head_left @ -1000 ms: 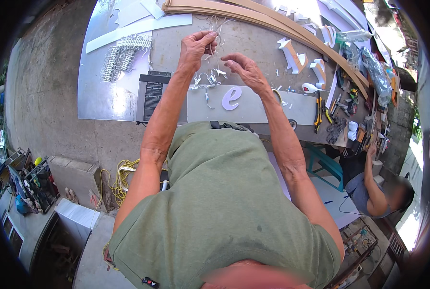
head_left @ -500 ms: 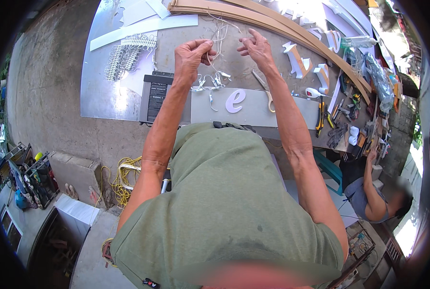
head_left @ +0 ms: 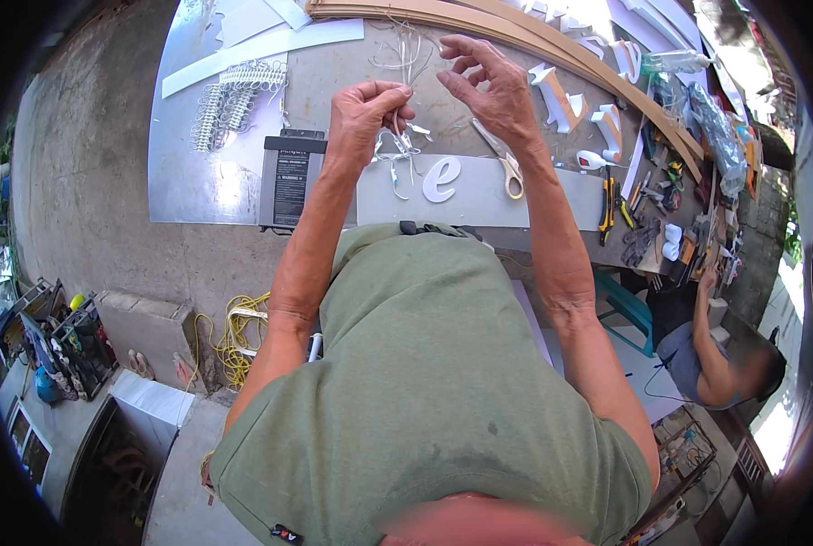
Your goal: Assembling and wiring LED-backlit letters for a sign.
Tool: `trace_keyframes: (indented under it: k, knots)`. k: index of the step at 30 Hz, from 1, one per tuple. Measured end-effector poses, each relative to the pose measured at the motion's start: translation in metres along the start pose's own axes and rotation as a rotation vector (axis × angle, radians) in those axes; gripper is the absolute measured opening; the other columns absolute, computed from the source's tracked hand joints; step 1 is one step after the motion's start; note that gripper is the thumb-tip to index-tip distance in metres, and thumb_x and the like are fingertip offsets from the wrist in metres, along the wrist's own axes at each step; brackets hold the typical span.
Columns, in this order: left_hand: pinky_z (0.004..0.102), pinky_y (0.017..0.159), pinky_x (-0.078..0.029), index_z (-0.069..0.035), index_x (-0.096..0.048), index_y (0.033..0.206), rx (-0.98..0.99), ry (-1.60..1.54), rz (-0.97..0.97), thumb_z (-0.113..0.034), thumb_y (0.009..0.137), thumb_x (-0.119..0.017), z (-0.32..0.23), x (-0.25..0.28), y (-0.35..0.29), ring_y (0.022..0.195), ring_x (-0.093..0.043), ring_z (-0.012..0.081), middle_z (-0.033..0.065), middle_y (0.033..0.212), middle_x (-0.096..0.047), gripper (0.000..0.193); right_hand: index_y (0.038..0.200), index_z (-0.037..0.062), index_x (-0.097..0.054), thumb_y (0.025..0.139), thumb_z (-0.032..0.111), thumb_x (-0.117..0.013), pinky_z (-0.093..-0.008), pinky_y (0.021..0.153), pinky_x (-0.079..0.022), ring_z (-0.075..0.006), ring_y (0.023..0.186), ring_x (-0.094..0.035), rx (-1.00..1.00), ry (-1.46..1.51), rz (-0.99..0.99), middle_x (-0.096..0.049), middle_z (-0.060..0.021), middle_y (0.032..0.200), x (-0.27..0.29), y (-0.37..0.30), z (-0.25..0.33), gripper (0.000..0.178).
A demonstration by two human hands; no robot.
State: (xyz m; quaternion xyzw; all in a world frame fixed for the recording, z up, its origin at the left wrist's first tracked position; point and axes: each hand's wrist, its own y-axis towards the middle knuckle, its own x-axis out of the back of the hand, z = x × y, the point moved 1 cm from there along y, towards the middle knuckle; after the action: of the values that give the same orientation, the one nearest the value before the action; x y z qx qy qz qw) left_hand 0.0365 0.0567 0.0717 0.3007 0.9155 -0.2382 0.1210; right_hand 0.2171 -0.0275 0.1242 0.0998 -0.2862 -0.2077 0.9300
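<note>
So the thing being worked on is a bundle of thin white wires, a loose tangle that runs from the far middle of the table back toward the near edge. The left hand has its grip pressed together on the strands, thumb and fingertips pinching them just above a little cluster of small white clip-like pieces that dangle right below the fist. The wires go up and away from that pinch toward the right hand, which hangs over the far end of the bundle with fingers spread and curled, and I honestly can't tell if it's touching a strand or just hovering next to it.

Right under both hands, near the table's front edge, there's a white cut-out letter lying flat on a grey panel, and a pair of scissors beside it under the right wrist. Left of the panel sits a black box-shaped unit. Further toward the far left corner is a pile of white module strips. Long curved wooden strips run along the far edge, and the right end of the table is cluttered with hand tools. Another person sits past the right end.
</note>
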Motion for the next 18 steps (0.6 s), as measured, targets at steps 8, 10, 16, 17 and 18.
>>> trace_keyframes:
  k: [8, 10, 16, 17, 18]
  knots:
    - [0.0238, 0.057, -0.052, 0.005, -0.071, 0.101, 0.026, 0.101, 0.097, -0.014, 0.089, -0.074, 0.001, -0.004, -0.009, 0.063, -0.066, 0.0129, 0.0104, 0.077, -0.071, 0.022, 0.097, 0.0038, -0.073, 0.089, 0.014, -0.073, -0.0277, 0.06, -0.05, -0.0146, 0.068, -0.062, 0.045, -0.159, 0.047, -0.069, -0.0053, 0.085, 0.012, -0.016, 0.002, 0.013]
    - [0.0241, 0.06, -0.054, 0.004, -0.071, 0.105, -0.045, 0.141, 0.1, -0.015, 0.09, -0.074, -0.004, -0.015, -0.015, 0.068, -0.068, 0.0132, 0.0101, 0.081, -0.073, 0.025, 0.097, 0.0038, -0.073, 0.09, 0.014, -0.073, -0.0267, 0.06, -0.05, -0.0132, 0.07, -0.065, 0.042, -0.201, 0.056, -0.07, -0.0044, 0.086, 0.013, -0.019, 0.006, 0.013]
    - [0.0262, 0.07, -0.059, 0.001, -0.073, 0.109, -0.265, 0.247, 0.186, -0.018, 0.09, -0.075, -0.008, -0.025, -0.017, 0.078, -0.071, 0.0128, 0.0102, 0.085, -0.075, 0.027, 0.093, 0.0025, -0.072, 0.09, 0.013, -0.073, -0.0272, 0.057, -0.046, -0.0127, 0.065, -0.059, 0.115, -0.142, -0.013, -0.067, -0.0052, 0.08, 0.01, -0.033, 0.026, 0.011]
    - [0.0261, 0.07, -0.059, 0.001, -0.074, 0.108, -0.275, 0.253, 0.164, -0.017, 0.091, -0.075, -0.009, -0.028, -0.018, 0.077, -0.07, 0.0121, 0.0099, 0.086, -0.075, 0.025, 0.091, 0.0027, -0.072, 0.09, 0.014, -0.073, -0.0287, 0.057, -0.047, -0.0155, 0.064, -0.06, 0.063, -0.143, -0.025, -0.066, -0.0065, 0.079, 0.011, -0.036, 0.028, 0.012]
    - [0.0261, 0.07, -0.059, 0.001, -0.074, 0.108, -0.276, 0.252, 0.166, -0.017, 0.091, -0.075, -0.011, -0.03, -0.02, 0.077, -0.07, 0.0121, 0.0099, 0.086, -0.075, 0.025, 0.09, 0.0028, -0.071, 0.089, 0.015, -0.074, -0.0301, 0.057, -0.048, -0.0182, 0.063, -0.061, 0.011, -0.144, -0.037, -0.065, -0.0077, 0.078, 0.012, -0.037, 0.031, 0.013]
